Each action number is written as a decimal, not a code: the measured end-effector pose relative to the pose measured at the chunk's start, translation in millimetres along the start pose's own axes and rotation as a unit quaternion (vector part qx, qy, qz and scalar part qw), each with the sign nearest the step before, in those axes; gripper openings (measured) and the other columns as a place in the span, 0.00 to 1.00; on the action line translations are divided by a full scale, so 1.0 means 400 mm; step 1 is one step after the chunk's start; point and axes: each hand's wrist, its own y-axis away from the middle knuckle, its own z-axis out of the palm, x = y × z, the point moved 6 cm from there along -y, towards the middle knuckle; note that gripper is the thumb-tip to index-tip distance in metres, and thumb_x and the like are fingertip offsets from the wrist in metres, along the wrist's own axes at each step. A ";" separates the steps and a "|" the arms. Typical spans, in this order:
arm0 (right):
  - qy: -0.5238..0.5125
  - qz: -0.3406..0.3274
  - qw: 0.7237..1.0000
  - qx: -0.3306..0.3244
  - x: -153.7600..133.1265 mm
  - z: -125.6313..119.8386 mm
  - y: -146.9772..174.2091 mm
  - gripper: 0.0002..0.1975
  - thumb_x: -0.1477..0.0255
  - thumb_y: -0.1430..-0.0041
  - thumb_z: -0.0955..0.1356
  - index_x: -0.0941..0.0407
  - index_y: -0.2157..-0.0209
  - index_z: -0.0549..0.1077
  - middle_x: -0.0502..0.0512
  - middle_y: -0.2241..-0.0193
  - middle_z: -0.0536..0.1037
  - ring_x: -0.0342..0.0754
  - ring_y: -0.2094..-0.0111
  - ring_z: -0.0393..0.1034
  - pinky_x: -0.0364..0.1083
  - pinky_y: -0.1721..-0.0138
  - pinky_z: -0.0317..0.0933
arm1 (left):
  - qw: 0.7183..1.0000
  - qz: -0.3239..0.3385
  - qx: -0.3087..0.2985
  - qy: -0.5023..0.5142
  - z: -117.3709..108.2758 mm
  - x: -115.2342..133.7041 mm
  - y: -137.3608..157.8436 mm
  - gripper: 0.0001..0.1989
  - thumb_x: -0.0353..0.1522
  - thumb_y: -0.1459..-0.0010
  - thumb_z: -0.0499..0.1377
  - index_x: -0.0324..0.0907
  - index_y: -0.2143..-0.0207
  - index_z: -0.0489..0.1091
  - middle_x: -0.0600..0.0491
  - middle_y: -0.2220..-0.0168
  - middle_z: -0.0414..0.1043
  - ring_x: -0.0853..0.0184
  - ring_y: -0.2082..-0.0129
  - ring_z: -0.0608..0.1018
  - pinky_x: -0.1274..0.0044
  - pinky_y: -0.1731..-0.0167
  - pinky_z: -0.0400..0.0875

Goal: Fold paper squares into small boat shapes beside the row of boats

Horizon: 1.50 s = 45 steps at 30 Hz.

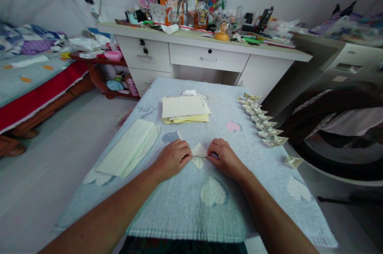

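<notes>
A small folded piece of paper (pixel 199 151), diamond-shaped with a ridge across its middle, lies between my hands at the centre of the table. My left hand (pixel 175 157) pinches its left corner. On the opposite corner, my right hand (pixel 225 157) is closed with its fingertips together. Beyond them lies a stack of cream and yellow paper sheets (pixel 186 108). To the left rests a pile of larger pale sheets (pixel 127 148). Several folded paper boats (pixel 266 124) stand in a row at the right, and a single folded paper piece (pixel 293 161) sits nearer the right edge.
A pale blue cloth with heart prints (pixel 179 210) covers the table. Behind it stands a white desk (pixel 209 56) crowded with a jar (pixel 201 14), an orange bag and other items. A front-loading washing machine (pixel 344 126) is at the right, a bed (pixel 36 74) at the left.
</notes>
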 end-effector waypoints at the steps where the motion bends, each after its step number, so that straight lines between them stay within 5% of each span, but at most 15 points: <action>1: -0.003 0.002 1.000 -0.001 0.002 0.001 0.000 0.04 0.78 0.45 0.70 0.56 0.72 0.72 0.51 0.69 0.71 0.47 0.63 0.63 0.46 0.59 0.53 | 1.000 -0.002 0.000 0.002 0.000 0.000 0.000 0.05 0.30 0.40 0.56 0.41 0.70 0.69 0.52 0.68 0.68 0.66 0.64 0.70 0.75 0.64 0.65; 26: 0.048 0.101 0.994 0.015 0.009 0.028 -0.004 0.08 0.71 0.37 0.63 0.56 0.68 0.73 0.54 0.62 0.68 0.49 0.59 0.58 0.48 0.58 0.50 | 0.994 -0.103 0.030 -0.005 0.007 -0.019 -0.007 0.06 0.31 0.41 0.57 0.40 0.71 0.69 0.51 0.64 0.66 0.63 0.61 0.67 0.69 0.58 0.64; 45: 0.056 0.151 0.986 0.039 0.025 0.029 -0.009 0.07 0.69 0.42 0.67 0.56 0.73 0.73 0.54 0.64 0.68 0.50 0.60 0.58 0.48 0.60 0.48 | 0.987 -0.145 0.043 -0.046 0.005 -0.017 -0.010 0.08 0.33 0.42 0.57 0.41 0.73 0.69 0.51 0.65 0.65 0.62 0.61 0.66 0.69 0.60 0.63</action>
